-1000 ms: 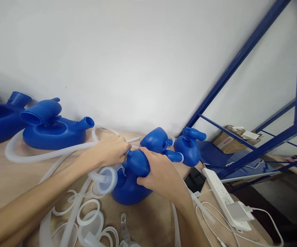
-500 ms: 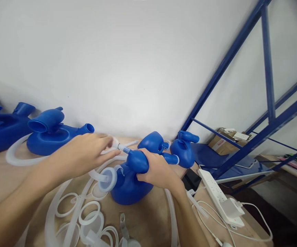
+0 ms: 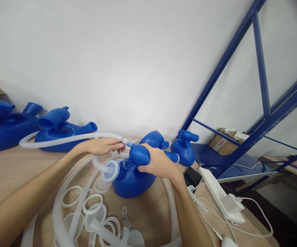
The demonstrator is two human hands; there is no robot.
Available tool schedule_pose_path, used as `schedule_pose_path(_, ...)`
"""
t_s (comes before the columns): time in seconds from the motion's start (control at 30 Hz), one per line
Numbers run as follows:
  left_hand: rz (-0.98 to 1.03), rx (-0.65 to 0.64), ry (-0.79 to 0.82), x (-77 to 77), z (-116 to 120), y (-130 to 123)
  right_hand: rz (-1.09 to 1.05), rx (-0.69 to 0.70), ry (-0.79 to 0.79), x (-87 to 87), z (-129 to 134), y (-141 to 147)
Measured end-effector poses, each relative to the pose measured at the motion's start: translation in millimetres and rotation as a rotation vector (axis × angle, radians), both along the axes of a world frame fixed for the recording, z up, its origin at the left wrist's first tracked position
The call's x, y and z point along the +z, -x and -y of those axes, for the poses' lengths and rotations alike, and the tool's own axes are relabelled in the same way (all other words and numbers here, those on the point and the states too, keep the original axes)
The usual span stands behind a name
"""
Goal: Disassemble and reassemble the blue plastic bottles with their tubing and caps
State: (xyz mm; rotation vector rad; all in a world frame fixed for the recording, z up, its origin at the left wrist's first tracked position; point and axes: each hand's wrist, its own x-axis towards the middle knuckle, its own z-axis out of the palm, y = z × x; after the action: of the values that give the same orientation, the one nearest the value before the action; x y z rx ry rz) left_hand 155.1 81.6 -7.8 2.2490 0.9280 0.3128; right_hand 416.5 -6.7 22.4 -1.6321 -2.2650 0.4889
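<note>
Blue vessel: smooth plastic, standing on the bench directly below the right fingers; rounded bulb on top, wider body beneath, narrow spout pointing toward the left fingers.
Right hand: fingers curved round the right side of the bulb, spread about its width; thumb on the near face. Bulb held.
Left hand: fingers nearly straight, close together, tips slightly bent, just under the tube near its end. Pinching or merely touching: cannot tell.
Pale tube: translucent; blue shows through its clear end at the spout, so the end sits around it. Thin dark ring just behind that end. Tube passes above the left fingers, then loops well to their left.
White cap: round, tilted, a tube into its centre; below the left fingers, beside the body.
Loose rings: white, nearer the wearer than both sets of fingers, among tubing.
Other blue vessels: some beyond and right of the right fingers, others left of the left fingers.
Power strip: right of the right fingers, white adapter plugged in.
</note>
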Motion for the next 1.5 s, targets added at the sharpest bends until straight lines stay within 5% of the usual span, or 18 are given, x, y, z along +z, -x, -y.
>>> schedule_pose_path(0.63, 0.202, 0.039, 0.269, 1.7, 26, -28, -0.028, 0.059, -0.07, -8.1, -2, -3)
schedule_pose_path(0.7, 0.153, 0.028, 0.221, 1.8, 25, -27, -0.042, 0.069, -0.068, -8.2, -2, -3)
schedule_pose_path(0.9, -0.035, 0.083, -0.349, -6.4, 20, -29, -0.086, 0.087, -0.025, -5.1, -4, -6)
schedule_pose_path(1.33, 0.096, 0.081, -0.053, -13.4, 11, -30, -0.08, 0.048, 0.004, -6.1, -6, -7)
schedule_pose_path(1.5, -0.027, 0.154, -0.243, 4.9, 31, -25, -0.096, 0.069, -0.01, -7.1, -7, -9)
